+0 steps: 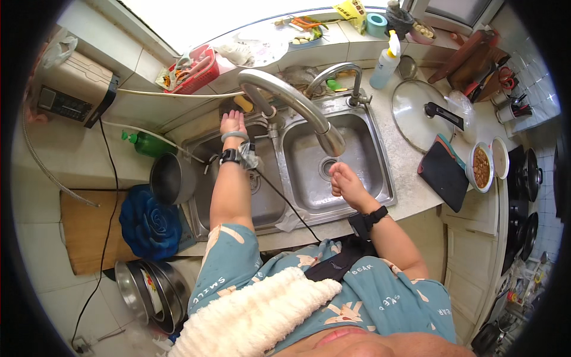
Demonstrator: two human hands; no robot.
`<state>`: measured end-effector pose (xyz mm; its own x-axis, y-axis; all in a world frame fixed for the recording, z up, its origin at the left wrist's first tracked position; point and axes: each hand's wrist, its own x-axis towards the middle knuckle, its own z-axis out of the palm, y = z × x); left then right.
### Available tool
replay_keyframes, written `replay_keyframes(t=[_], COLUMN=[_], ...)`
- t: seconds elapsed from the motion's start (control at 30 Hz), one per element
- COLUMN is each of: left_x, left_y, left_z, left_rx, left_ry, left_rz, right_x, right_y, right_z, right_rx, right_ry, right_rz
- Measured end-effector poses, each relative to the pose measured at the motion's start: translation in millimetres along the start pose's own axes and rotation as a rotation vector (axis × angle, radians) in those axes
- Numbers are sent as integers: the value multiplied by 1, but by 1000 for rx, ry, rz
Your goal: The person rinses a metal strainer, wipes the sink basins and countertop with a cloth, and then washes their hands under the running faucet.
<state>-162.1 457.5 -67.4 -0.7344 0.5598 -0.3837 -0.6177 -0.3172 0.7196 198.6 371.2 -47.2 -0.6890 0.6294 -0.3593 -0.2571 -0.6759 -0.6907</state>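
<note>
My left hand (233,123) is raised over the back of the left basin (267,196), fingers extended, nothing seen in it; a pale bangle and a black strapped device are on that arm. A yellow sponge (243,103) lies just behind it. My right hand (345,180) is curled over the right basin (303,138), below the spout of the large metal faucet (298,96); whether its fingers hold anything cannot be told. A smaller curved faucet (341,69) stands behind the right basin.
A grey pot (171,178) stands left of the sink, near a green bottle (154,143). At right are a glass lid (412,111), a dark cloth (444,172) and a bowl of food (481,168). A spray bottle (383,69) stands behind; a black cable (285,201) crosses the sink.
</note>
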Motion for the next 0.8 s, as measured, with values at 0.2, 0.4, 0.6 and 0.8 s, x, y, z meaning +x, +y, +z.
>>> replay_keyframes(t=[0.2,0.4,0.6,0.8], left_x=[-137,-223,-147,-224], left_y=[-31,-88,-117,-111], left_z=[-3,6,3,15], left_rx=[400,967,1250,137], left_ry=[-423,-1150,-1177,-826], left_rz=[194,339,486,-671], right_x=[29,57,40,81], right_y=[-2,-17,7,22], right_z=[16,10,63,-6], right_rx=[-32,350,187,-481], right_ry=[107,-6,102,427], right_rz=[-280,-156,-387,-741])
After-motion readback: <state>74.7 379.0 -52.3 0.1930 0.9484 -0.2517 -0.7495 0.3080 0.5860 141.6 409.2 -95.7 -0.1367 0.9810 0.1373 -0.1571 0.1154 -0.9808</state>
